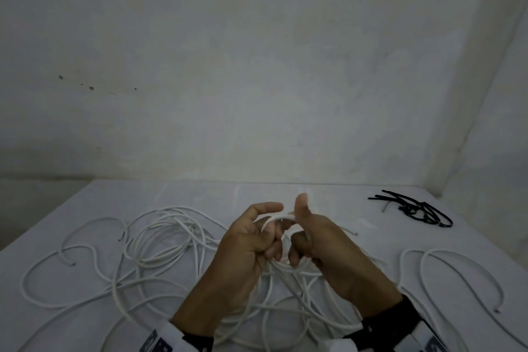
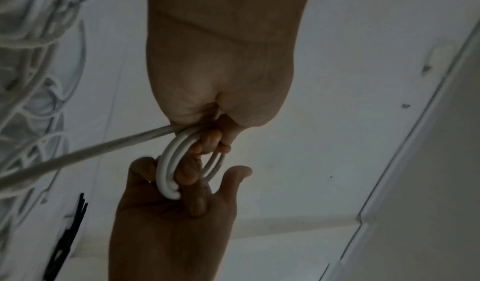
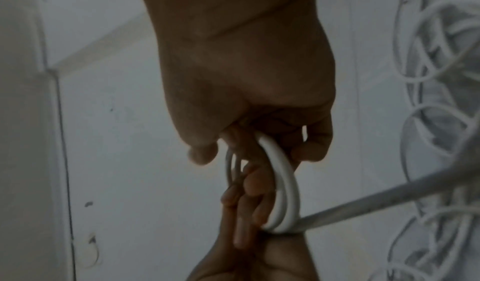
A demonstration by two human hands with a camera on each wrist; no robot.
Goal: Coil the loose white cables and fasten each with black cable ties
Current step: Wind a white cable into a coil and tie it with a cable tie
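Two hands meet above the middle of the white surface [image 1: 200, 194], and between them we hold a small coil of white cable [image 1: 278, 218], a few loops wound side by side. Our left hand [image 1: 248, 246] has its fingers [image 2: 207, 141] curled through the loops, gripping them, with the forefinger stretched forward over the top. Our right hand [image 1: 320, 243] closes on the same coil from the other side: the thumb stands upright beside the loops and the other fingers [image 3: 259, 182] curl through the coil. In the left wrist view the coil [image 2: 168, 172] shows as two thick white turns lying against each other, with thinner-looking turns behind them, and one straight length of the cable runs off to the left toward the loose cables. The right wrist view shows the same coil [image 3: 283, 189], its turns pressed together near the left wrist, and the straight length leaving toward the right. Under and around both hands the rest of the loose cables [image 1: 160, 248] lie sprawled on the surface in wide overlapping curves, with a separate looping stretch off to the right [image 1: 445, 268]. Well apart from the hands, near the far right corner of the surface, a small bundle of black cable ties [image 1: 414, 207] lies untouched. Behind the surface rises a plain pale wall [image 1: 257, 66].
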